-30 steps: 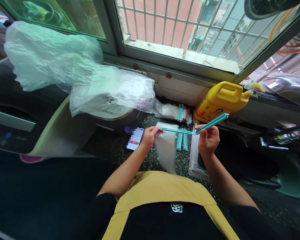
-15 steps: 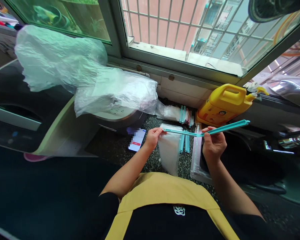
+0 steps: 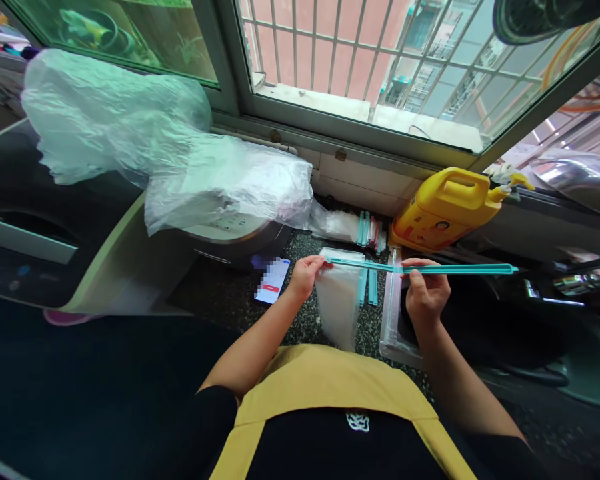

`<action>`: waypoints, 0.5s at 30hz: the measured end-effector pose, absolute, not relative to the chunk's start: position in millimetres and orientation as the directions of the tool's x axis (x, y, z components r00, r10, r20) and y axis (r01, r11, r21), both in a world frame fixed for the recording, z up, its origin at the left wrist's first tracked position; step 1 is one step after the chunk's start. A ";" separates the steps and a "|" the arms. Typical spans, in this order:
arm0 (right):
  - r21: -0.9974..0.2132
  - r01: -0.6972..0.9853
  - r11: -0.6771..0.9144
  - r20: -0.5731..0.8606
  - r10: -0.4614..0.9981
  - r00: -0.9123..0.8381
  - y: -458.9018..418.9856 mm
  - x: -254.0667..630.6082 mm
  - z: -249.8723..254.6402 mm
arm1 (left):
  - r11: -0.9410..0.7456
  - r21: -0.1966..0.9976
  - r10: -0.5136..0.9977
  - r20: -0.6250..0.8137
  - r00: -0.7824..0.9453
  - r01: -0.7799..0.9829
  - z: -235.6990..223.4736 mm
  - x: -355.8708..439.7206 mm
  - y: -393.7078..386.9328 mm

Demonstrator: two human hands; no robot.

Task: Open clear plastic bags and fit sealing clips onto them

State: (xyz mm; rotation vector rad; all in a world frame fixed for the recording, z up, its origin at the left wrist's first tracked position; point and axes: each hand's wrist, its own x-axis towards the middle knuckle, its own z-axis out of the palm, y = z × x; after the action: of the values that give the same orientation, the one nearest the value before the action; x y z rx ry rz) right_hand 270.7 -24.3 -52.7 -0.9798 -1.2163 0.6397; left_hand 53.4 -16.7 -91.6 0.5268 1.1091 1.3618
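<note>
A long teal plastic bag-sealing clip (image 3: 460,269) stretches nearly level between my hands, opened out almost straight at its middle joint. My left hand (image 3: 305,275) is closed, pinching the clip's left end between thumb and fingers. Around the right half, just past the joint, my right hand (image 3: 427,290) is closed too. Clear plastic bags (image 3: 337,307) lie beneath the clip near my left hand; I cannot tell whether that hand also touches them. Several more teal clips (image 3: 373,285) rest on the speckled dark counter (image 3: 307,323) between my hands.
Behind are a packet of clear bags (image 3: 336,225) and banded clips (image 3: 364,228). A yellow jug (image 3: 443,210) stands by the sink (image 3: 485,320). Leftward lie a phone (image 3: 273,281), a rice cooker (image 3: 235,243) under plastic film (image 3: 220,180), and a dark appliance (image 3: 25,213).
The clip's right half has swung down from an upward slant to nearly level, so the clip now looks almost straight. My right hand has shifted slightly; my left hand stays in place.
</note>
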 end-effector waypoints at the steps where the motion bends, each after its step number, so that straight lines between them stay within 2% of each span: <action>1: -0.886 0.101 0.453 0.463 0.847 0.259 -24.3 271.0 -53.2 | 0.205 0.846 0.936 -0.316 -0.154 -0.492 -90.9 53.6 -16.8; 15: -0.902 0.159 0.401 0.429 0.876 0.222 -23.4 275.0 -48.8 | 0.183 0.871 0.953 -0.271 -0.134 -0.456 -78.3 51.3 -16.9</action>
State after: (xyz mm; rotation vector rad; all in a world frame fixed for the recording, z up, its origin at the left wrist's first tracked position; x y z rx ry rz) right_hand 275.0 -23.4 -48.8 -1.0696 -1.2708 0.6555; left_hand 51.3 -16.9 -78.3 0.6041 1.1018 1.3497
